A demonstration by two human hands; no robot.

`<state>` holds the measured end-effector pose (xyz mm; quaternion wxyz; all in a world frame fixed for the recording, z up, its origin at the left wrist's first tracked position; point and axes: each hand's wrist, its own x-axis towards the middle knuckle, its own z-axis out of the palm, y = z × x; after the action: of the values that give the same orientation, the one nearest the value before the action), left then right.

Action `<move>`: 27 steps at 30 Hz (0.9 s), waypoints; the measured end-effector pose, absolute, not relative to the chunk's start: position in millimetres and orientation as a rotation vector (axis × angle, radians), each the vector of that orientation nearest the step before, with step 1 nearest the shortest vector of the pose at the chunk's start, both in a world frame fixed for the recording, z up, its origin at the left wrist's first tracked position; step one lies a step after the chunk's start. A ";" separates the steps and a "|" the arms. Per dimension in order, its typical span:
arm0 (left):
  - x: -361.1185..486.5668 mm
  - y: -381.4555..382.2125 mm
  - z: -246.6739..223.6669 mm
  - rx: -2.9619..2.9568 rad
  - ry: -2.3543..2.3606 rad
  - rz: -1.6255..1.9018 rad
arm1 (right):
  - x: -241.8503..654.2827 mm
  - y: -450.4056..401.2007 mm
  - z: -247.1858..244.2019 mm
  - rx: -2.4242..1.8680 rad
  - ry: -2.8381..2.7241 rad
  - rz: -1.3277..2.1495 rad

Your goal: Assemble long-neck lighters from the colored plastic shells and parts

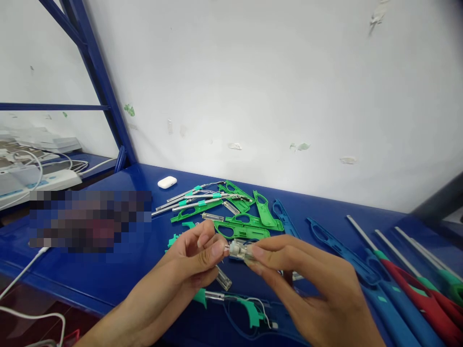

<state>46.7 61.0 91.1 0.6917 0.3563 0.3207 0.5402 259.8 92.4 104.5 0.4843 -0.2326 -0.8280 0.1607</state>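
Observation:
My right hand point(311, 279) pinches a clear plastic lighter fuel tank point(239, 249) between thumb and fingertips, its whitish valve end turned left. At that end my left hand point(197, 258) is closed in a pinch between thumb and index finger; the small thing in it is mostly hidden. Below the hands lies a blue lighter shell half point(231, 315) with a metal tube, a green trigger point(253, 313) and a white wire. Another clear fuel tank point(223, 278) lies just under my left fingers.
Behind my hands are green shell halves point(265, 209), metal lighter tubes point(177, 205) and loose clear tanks. Blue shell halves point(343, 250) and red lighters point(408, 282) lie to the right. A white earbud case point(167, 182), a pixelated patch and a white cable point(21, 272) are left.

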 end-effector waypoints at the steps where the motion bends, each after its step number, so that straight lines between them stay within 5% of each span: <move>1: 46.7 60.8 91.1 0.832 0.732 1.215 | 259.5 92.3 104.2 -0.573 -2.007 0.390; 14: 60.6 52.1 86.2 1.797 1.307 1.870 | 257.7 87.3 102.4 -0.728 -1.967 0.329; 27: 51.3 52.0 82.9 2.319 1.426 1.867 | 256.5 87.3 101.5 -0.732 -1.956 0.327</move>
<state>51.3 52.0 82.9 -0.0794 0.7003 0.4305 0.5638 256.5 87.3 101.5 0.4915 -0.3016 -0.8058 0.1348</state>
